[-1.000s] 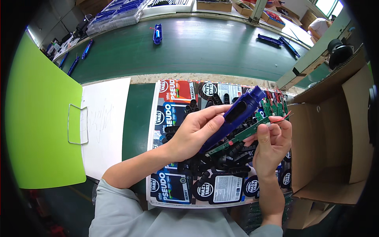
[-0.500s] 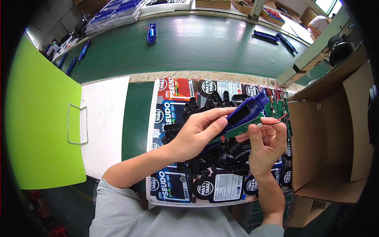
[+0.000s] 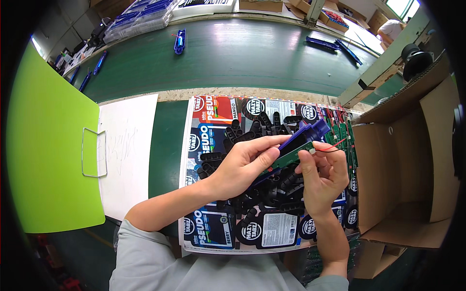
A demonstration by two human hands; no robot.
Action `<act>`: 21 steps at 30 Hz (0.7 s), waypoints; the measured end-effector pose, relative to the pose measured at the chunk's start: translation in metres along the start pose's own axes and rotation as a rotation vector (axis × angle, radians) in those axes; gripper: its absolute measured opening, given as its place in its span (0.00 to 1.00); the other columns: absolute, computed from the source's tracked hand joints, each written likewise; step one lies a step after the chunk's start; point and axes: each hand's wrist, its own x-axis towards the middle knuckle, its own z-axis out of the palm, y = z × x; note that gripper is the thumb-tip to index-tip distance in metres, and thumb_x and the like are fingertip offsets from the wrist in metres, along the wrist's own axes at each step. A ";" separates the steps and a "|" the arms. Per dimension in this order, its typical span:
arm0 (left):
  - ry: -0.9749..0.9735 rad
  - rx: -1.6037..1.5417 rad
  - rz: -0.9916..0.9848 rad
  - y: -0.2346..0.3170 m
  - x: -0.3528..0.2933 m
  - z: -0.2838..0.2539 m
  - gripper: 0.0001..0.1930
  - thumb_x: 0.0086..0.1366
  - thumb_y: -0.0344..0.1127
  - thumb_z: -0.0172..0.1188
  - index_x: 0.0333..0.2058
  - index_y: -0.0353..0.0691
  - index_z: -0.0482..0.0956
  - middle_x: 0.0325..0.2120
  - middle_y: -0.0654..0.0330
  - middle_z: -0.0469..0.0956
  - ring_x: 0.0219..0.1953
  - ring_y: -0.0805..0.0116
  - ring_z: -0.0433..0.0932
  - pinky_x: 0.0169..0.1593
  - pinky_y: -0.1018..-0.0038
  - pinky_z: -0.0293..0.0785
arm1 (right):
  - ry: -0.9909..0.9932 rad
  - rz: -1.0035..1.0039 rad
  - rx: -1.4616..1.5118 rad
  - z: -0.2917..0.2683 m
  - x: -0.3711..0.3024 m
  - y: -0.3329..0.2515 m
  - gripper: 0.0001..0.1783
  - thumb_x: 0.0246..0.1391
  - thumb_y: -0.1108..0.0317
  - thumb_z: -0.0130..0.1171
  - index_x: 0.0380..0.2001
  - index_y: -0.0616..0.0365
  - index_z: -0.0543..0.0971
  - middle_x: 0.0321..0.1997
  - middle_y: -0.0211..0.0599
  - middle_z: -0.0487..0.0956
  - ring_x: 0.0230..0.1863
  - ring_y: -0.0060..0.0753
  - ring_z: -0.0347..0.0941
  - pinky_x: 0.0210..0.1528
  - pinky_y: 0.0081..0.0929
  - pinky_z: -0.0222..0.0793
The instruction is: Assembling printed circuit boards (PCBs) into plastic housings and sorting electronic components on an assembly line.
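My left hand [image 3: 245, 162] grips a long blue plastic housing [image 3: 316, 129], held at a slant with its far end up to the right. My left thumb presses over the lower part of a narrow green circuit board [image 3: 290, 158], which lies along the housing's open side. At the board's upper end, my right hand [image 3: 324, 182] pinches with thumb and forefinger near a white connector. Red and black wires [image 3: 335, 145] stick out there past my fingers. Whether the board sits fully inside the housing cannot be made out. Under both hands lie many black ribbed pieces [image 3: 252, 199].
A printed sheet [image 3: 213, 242] covers the work surface. More green boards with red wires [image 3: 343, 130] lie at its right, beside an open cardboard box [image 3: 388, 169]. A green belt [image 3: 242, 63] behind carries blue housings [image 3: 180, 41]. A lime-green panel [image 3: 58, 145] stands left.
The circuit board has shifted up against the housing's opening, covering more of it. My right hand has moved slightly left with the board. Housings on the belt have slid a little left.
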 end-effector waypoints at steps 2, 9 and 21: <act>-0.005 0.033 -0.013 -0.001 -0.001 0.002 0.21 0.81 0.37 0.54 0.66 0.33 0.75 0.48 0.63 0.82 0.46 0.81 0.76 0.51 0.80 0.75 | 0.017 -0.122 -0.142 -0.003 0.003 0.004 0.15 0.56 0.78 0.76 0.43 0.61 0.81 0.29 0.28 0.78 0.23 0.16 0.70 0.23 0.16 0.61; -0.034 0.056 0.000 0.001 -0.007 0.007 0.23 0.79 0.31 0.56 0.69 0.34 0.70 0.51 0.63 0.80 0.50 0.81 0.75 0.54 0.80 0.74 | 0.097 -0.230 -0.304 0.003 0.005 0.009 0.23 0.47 0.78 0.79 0.44 0.58 0.78 0.27 0.25 0.68 0.22 0.17 0.59 0.23 0.21 0.54; -0.049 0.041 -0.081 -0.003 -0.012 0.008 0.25 0.76 0.22 0.54 0.70 0.32 0.68 0.55 0.58 0.80 0.56 0.76 0.77 0.61 0.74 0.74 | 0.006 0.236 0.066 0.004 0.008 0.001 0.37 0.56 0.79 0.72 0.67 0.62 0.67 0.31 0.19 0.68 0.25 0.06 0.60 0.25 0.11 0.54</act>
